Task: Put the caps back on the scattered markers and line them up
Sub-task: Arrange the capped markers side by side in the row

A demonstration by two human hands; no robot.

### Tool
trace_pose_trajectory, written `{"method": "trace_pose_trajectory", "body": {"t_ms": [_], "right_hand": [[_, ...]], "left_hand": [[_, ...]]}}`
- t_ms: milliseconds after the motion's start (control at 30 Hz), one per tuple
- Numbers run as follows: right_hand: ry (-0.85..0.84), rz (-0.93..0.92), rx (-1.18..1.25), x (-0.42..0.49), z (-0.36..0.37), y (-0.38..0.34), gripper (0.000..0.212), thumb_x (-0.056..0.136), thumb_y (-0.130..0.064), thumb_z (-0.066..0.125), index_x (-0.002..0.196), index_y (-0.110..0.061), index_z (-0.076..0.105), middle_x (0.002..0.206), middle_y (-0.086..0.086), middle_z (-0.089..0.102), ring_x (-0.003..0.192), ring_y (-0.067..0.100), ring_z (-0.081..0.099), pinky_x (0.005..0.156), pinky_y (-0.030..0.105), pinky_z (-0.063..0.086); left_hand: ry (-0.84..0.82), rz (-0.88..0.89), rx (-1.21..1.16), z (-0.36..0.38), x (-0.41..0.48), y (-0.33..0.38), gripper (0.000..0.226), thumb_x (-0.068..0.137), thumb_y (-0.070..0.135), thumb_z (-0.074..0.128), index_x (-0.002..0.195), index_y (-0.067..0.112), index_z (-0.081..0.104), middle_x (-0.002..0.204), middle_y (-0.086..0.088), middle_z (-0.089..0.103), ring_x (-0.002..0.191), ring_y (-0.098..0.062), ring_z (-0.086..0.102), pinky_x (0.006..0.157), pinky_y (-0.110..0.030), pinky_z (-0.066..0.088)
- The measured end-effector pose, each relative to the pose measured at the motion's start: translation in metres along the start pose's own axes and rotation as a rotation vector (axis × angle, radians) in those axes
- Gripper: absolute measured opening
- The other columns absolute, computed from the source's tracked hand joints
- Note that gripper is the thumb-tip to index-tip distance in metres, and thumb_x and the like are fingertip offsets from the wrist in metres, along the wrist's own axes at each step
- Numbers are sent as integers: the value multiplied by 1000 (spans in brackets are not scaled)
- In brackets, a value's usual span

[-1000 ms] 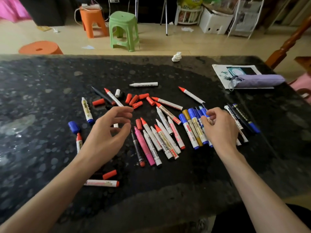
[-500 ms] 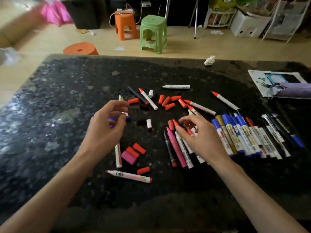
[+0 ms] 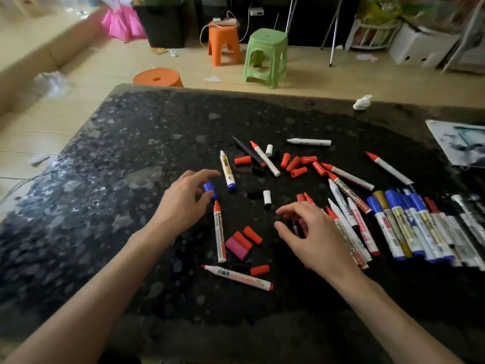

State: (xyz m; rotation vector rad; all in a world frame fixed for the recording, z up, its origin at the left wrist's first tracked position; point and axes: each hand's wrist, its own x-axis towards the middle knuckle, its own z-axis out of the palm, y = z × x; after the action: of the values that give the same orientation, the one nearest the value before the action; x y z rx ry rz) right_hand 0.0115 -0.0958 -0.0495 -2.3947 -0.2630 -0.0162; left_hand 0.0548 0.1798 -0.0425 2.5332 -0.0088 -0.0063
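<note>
Legibly, one marker [image 3: 349, 195] reads WHITEBOARD; left hand [image 3: 181, 206] pinches a blue cap [image 3: 209, 188], right hand [image 3: 315, 237] hovers loose-fingered, holding nothing.

My counter [image 3: 157, 143] is black, speckled with grey flecks. The scattered markers [image 3: 220, 232] have white barrels and red tips, and among them are red caps [image 3: 242, 160], a pink cap [image 3: 238, 248], a blue cap [image 3: 210, 191], a black cap [image 3: 254, 194] and a white cap [image 3: 267, 197]. The lined-up markers [image 3: 409, 224] wear blue caps except for one mustard cap [image 3: 379, 197], and beyond them I see a green stool [image 3: 266, 56] and an orange stool [image 3: 224, 40].
</note>
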Motion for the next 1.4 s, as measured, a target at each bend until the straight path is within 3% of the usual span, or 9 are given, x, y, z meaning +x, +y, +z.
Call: {"method": "trace_pose_trajectory", "body": {"t_ms": [133, 200, 433, 633, 800, 967, 1133, 1267, 1400], "right_hand": [[10, 28, -21, -2, -9, 4, 20, 95, -36, 71, 114, -35, 69, 111, -20, 62, 112, -1, 56, 95, 22, 49], [23, 30, -20, 1, -10, 3, 20, 95, -36, 70, 115, -34, 69, 113, -19, 63, 115, -1, 56, 97, 22, 47], [112, -52, -21, 69, 31, -27, 18, 94, -34, 72, 110, -27, 73, 107, -11, 67, 108, 10, 59, 95, 27, 47], [212, -11, -171, 120, 80, -52, 36, 86, -56, 75, 99, -22, 78, 102, 0, 72, 109, 24, 58, 98, 34, 42], [217, 7, -369, 130, 90, -64, 33, 88, -48, 73, 102, -19, 76, 106, 3, 71, 113, 26, 54, 103, 37, 41], [144, -17, -468, 124, 89, -68, 25, 88, -41, 69, 95, -17, 74, 104, 5, 71, 110, 29, 55, 103, 40, 42], [132, 103, -40, 103, 54, -53, 14, 89, -37, 68, 93, -24, 66, 90, -3, 74, 91, 25, 69, 79, 40, 55], [115, 164, 278, 58, -2, -13, 7, 97, -28, 70, 103, -30, 70, 86, -6, 76, 74, 12, 74, 78, 43, 62], [123, 266, 415, 14, -58, 10, 17, 104, -21, 62, 116, -30, 71, 92, -6, 75, 80, 10, 72, 68, 22, 53]], "left_hand": [[-38, -84, 117, 18, 13, -3, 20, 102, 39, 57, 119, 39, 67, 113, -2, 53, 109, -25, 60, 82, -34, 40], [-7, -133, 123, 22, 15, -6, 17, 101, 42, 57, 114, 36, 66, 110, -5, 54, 106, -32, 61, 80, -36, 40], [75, -93, 188, 9, 13, -16, 24, 98, 27, 65, 119, 32, 55, 107, 0, 60, 93, -22, 62, 76, -34, 42], [103, -263, -123, -1, 20, -22, 34, 95, 30, 71, 127, 17, 66, 112, 1, 72, 101, -19, 69, 91, -42, 56], [118, -239, -321, -5, 17, -19, 24, 98, 25, 68, 122, 23, 65, 101, 4, 73, 94, -15, 72, 87, -42, 60], [176, -193, -530, -11, 10, -4, 21, 100, 21, 66, 121, 25, 67, 88, 2, 74, 78, -18, 73, 69, -34, 59], [193, -105, -609, -21, -6, 25, 19, 103, 18, 61, 117, 27, 70, 74, 5, 68, 61, -6, 60, 57, -25, 50], [162, -84, -654, -23, -13, 49, 15, 98, 14, 68, 112, 19, 69, 77, 2, 71, 53, -2, 61, 51, -17, 47], [104, -91, -662, -13, -20, 70, 13, 96, 15, 72, 106, 22, 71, 80, 3, 75, 62, -6, 67, 60, -23, 50]]}}
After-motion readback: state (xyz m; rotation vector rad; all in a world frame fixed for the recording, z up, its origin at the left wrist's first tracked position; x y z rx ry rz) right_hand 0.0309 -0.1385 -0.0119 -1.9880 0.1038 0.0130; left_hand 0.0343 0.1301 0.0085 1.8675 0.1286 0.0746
